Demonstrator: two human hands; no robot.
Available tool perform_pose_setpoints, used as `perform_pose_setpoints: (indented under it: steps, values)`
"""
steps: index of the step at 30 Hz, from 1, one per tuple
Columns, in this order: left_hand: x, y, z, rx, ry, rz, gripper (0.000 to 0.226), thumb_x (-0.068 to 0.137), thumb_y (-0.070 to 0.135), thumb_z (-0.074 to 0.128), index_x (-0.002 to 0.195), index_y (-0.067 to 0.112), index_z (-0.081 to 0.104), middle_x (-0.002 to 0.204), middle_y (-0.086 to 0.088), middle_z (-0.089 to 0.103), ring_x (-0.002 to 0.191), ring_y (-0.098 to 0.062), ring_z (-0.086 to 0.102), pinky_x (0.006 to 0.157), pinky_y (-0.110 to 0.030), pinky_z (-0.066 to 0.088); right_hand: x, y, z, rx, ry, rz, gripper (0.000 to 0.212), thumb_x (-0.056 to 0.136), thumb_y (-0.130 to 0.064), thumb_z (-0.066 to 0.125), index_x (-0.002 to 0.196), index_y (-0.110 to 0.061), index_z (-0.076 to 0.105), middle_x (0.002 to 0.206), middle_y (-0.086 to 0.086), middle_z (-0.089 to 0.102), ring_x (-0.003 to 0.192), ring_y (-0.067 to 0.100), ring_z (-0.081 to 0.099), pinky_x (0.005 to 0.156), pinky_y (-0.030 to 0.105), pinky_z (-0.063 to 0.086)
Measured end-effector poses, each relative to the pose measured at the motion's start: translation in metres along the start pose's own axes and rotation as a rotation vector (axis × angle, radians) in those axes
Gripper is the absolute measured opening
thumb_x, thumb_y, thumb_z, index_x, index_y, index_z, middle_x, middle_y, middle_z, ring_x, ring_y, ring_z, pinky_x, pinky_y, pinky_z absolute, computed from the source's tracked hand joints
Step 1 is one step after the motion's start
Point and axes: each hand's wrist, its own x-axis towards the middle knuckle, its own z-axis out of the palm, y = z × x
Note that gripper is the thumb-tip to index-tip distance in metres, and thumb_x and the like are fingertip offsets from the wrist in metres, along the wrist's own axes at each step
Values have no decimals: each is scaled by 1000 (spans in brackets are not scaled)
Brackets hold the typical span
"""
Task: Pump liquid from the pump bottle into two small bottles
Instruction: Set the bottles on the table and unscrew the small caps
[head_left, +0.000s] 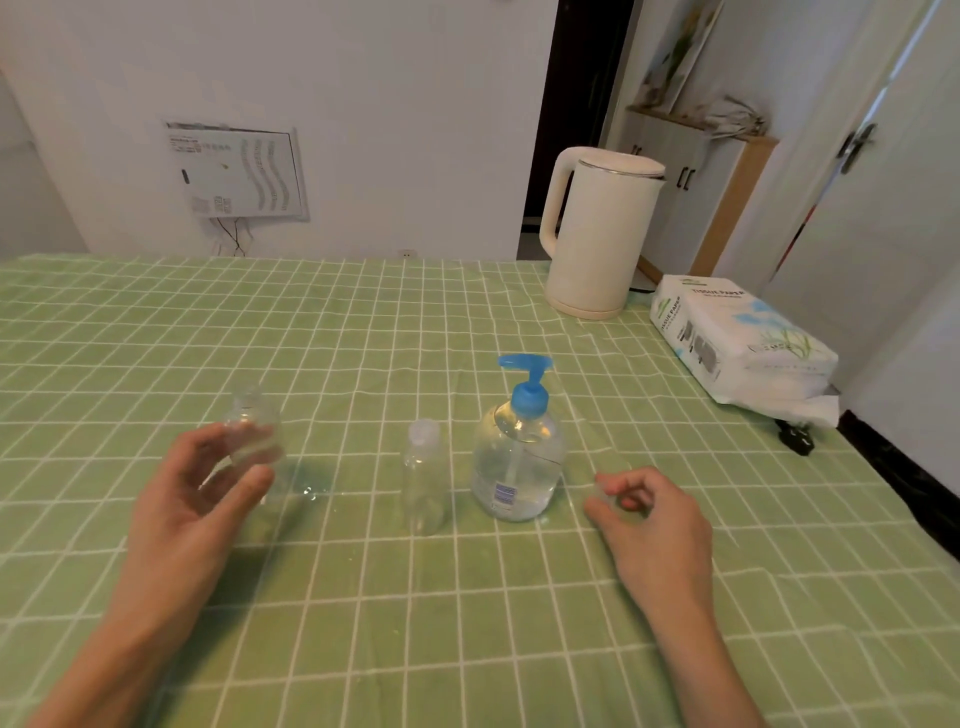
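**A:** Head view, item one?

**B:** Pump bottle (519, 462), clear with a blue pump head. It stands upright near the middle of the green checked tablecloth (363, 597), long axis vertical. The nozzle points toward 9 o'clock.

**A:** Item two?

**B:** Capped small bottle (423, 478), clear, upright, just beside the pump bottle at its 9 o'clock. There is a narrow gap between them.

**A:** Item three?

**B:** Held small bottle (254, 431), clear and blurred, well out at 9 o'clock of the capped one. Its neck points to 12 o'clock. The left hand (202, 499) holds it, fingers curved behind and thumb in front.

**A:** The other hand?

**B:** Right hand (654, 525), at 4 o'clock of the pump bottle and not touching it. Its fingers are curled, the tips drawn together. I cannot tell whether they pinch anything.

**A:** Remainder?

**B:** Cream kettle (597, 234) at 12 o'clock of the pump bottle, near the far edge. Tissue pack (737, 348) at 2 o'clock. A black plug (795, 439) lies beside the pack.
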Motion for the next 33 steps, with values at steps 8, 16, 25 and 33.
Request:
perform_pose_setpoints:
  steps: [8, 16, 25, 33]
  values:
    - [2, -1, -3, 155, 73, -76, 39, 97, 1, 65, 134, 12, 57, 133, -2, 71, 116, -13, 71, 108, -46, 51, 1, 3, -4, -52, -28, -6, 33, 70, -22, 89, 85, -32, 62, 94, -16, 70, 83, 7, 66, 79, 36, 55]
    - [2, 2, -7, 219, 47, -75, 67, 78, 26, 82, 137, 29, 49, 132, 14, 62, 122, -3, 62, 110, -35, 47, -1, -8, -8, -57, 38, -3, 46, 65, -38, 90, 101, -34, 62, 96, -14, 62, 87, 8, 60, 67, 30, 43]
    - [-19, 44, 30, 247, 209, 683, 46, 86, 13, 65, 123, 38, 51, 117, 11, 60, 99, -17, 63, 75, -35, 54, -40, -87, 5, 280, -36, -585, 10, 91, -31, 64, 101, -31, 65, 86, -12, 61, 62, 15, 54, 55, 20, 43]
    - [-14, 19, 96, 291, -311, 263, 63, 86, 22, 86, 135, 20, 47, 130, 5, 62, 122, -17, 63, 104, -42, 53, -26, -135, 48, -164, -369, -661, 28, 88, -62, 59, 100, -38, 66, 87, -19, 53, 80, 2, 53, 71, 25, 46]
